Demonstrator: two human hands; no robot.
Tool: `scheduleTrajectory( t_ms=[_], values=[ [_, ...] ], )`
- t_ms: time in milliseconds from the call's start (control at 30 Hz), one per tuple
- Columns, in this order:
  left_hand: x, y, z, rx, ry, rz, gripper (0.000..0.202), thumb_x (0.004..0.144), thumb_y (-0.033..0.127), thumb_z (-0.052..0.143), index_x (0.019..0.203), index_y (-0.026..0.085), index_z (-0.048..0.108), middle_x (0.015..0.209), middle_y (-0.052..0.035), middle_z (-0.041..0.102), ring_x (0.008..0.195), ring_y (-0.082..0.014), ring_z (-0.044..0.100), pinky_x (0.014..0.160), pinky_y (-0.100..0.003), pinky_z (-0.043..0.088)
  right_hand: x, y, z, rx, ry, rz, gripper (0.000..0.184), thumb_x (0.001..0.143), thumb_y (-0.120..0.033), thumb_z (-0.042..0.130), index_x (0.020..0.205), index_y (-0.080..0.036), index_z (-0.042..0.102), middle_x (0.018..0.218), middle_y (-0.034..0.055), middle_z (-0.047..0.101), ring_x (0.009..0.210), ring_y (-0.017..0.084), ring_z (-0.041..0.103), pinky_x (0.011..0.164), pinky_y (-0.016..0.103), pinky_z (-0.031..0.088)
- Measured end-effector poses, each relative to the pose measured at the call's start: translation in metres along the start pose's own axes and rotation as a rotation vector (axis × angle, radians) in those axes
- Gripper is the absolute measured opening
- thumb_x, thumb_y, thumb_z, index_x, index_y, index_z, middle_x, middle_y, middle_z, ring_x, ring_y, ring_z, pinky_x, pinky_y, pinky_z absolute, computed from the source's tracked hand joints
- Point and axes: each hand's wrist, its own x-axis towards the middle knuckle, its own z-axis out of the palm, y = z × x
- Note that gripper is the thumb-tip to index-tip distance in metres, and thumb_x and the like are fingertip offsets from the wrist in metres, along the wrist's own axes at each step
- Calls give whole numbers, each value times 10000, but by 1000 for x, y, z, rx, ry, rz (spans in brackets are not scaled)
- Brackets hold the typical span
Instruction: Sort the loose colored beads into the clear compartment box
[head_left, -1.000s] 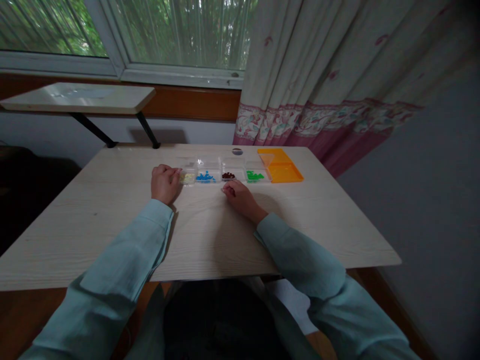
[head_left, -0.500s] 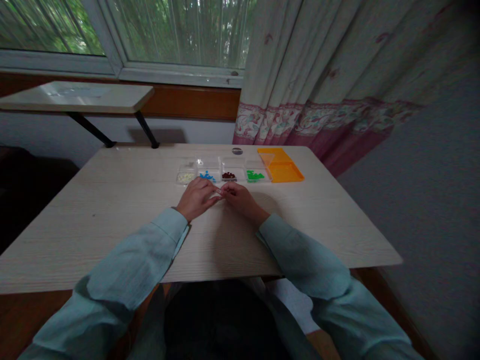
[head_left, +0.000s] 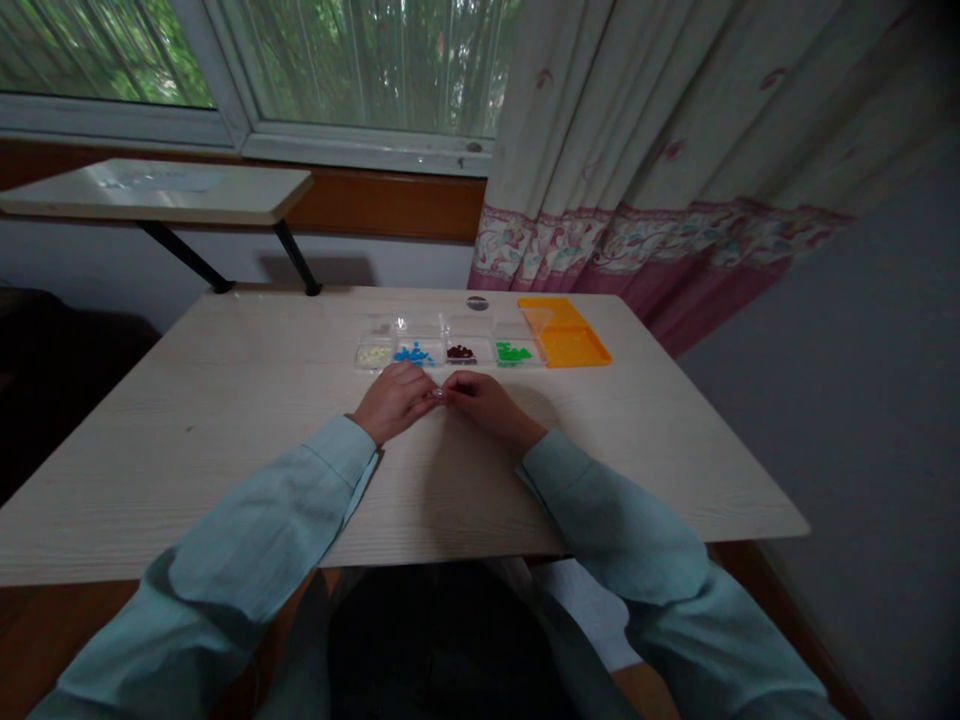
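Observation:
My left hand (head_left: pixel 395 402) and my right hand (head_left: pixel 486 405) meet fingertip to fingertip over the table, both closed in a pinch. Something tiny and pale shows between the fingertips, too small to name. Just beyond my hands stands a row of small clear plastic boxes with raised lids. From left to right they hold cream-coloured bits (head_left: pixel 373 356), blue pieces (head_left: pixel 414 354), dark red pieces (head_left: pixel 461 354) and green pieces (head_left: pixel 514 352). The blue ones lie closest to my left fingers.
An open orange case (head_left: pixel 574 346) lies right of the clear boxes. A dark round disc (head_left: pixel 477 303) sits in the tabletop near its back edge. On black legs, a raised shelf (head_left: pixel 195 190) stands at the back left. A curtain (head_left: pixel 600 200) hangs behind the table (head_left: pixel 247 420).
My left fingers have curled in and drawn slightly closer to me. The right hand stays at nearly the same spot, still pinched. The view has shifted a little.

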Motion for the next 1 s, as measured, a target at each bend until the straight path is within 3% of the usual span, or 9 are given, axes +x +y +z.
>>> scheduleTrajectory(
  t_ms=[233,433,700,800,1000],
  values=[
    [-3,-3,-2,2,-56,22,293,965,349,433,870,169,645,822,-58,613,847,-198,546,773,-345,404,-3,-4,-2,-116,-17,43,254,857,-327,556,724,-148,680,695,9,649,658,113,537,669,230,393],
    [-3,-10,-9,4,-72,4,284,963,346,427,972,202,671,861,-62,639,865,-204,546,785,-349,401,-5,-6,0,-124,-29,71,310,894,-334,507,738,-142,693,691,12,653,645,112,542,645,224,386],
    [-24,-66,-21,174,206,-373,349,959,348,418,1018,167,711,855,-90,642,848,-223,518,816,-385,405,-7,-11,0,-135,-11,97,256,896,-310,518,865,-149,714,756,24,688,702,126,594,680,224,421],
    [-32,-84,-19,238,237,-465,352,948,359,429,1058,191,718,865,-91,617,871,-234,506,830,-403,406,-7,-7,0,-129,-13,99,263,898,-326,521,861,-148,712,752,22,689,698,126,595,671,221,421],
    [-34,-87,-17,263,263,-502,327,932,342,448,1066,217,718,914,-89,576,900,-238,487,853,-421,416,-8,-6,0,-129,-21,88,274,900,-343,520,854,-153,712,757,25,693,707,130,601,675,223,426]
  ],
)
